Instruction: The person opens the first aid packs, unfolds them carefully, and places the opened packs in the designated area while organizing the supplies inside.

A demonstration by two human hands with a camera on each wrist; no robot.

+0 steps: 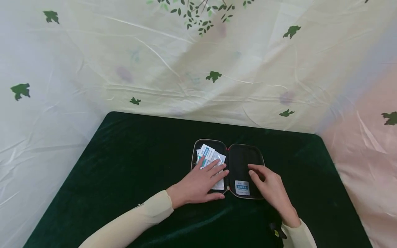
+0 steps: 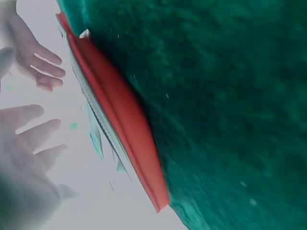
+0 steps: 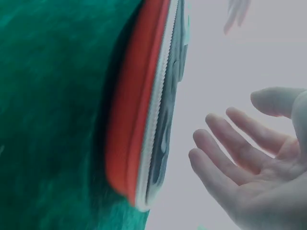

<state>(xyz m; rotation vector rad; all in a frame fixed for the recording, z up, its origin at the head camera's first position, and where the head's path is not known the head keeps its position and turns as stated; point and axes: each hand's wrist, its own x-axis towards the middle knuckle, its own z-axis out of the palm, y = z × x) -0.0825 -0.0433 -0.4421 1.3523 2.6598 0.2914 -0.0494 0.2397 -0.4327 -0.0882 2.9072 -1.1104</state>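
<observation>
A zippered case [image 1: 238, 158] lies unfolded on the table, black inside, with a red outer shell [image 2: 127, 115] in the left wrist view. Its left half holds several white and blue packets [image 1: 207, 151], partly hidden under my left hand [image 1: 201, 182], whose fingers are spread over them. One white and blue packet [image 1: 242, 188] lies at the near end of the right half. Above that half's right edge is my right hand [image 1: 271, 186], fingers loosely bent. In the right wrist view nothing sits between its fingers [image 3: 230, 139], which are apart from the red shell.
The table has a dark green velvety cloth [image 1: 139, 148]. Pale fabric [image 1: 173, 62] printed with green birds and leaves hangs behind it and on both sides. A small dark object [image 1: 277, 231] shows beside the right wrist.
</observation>
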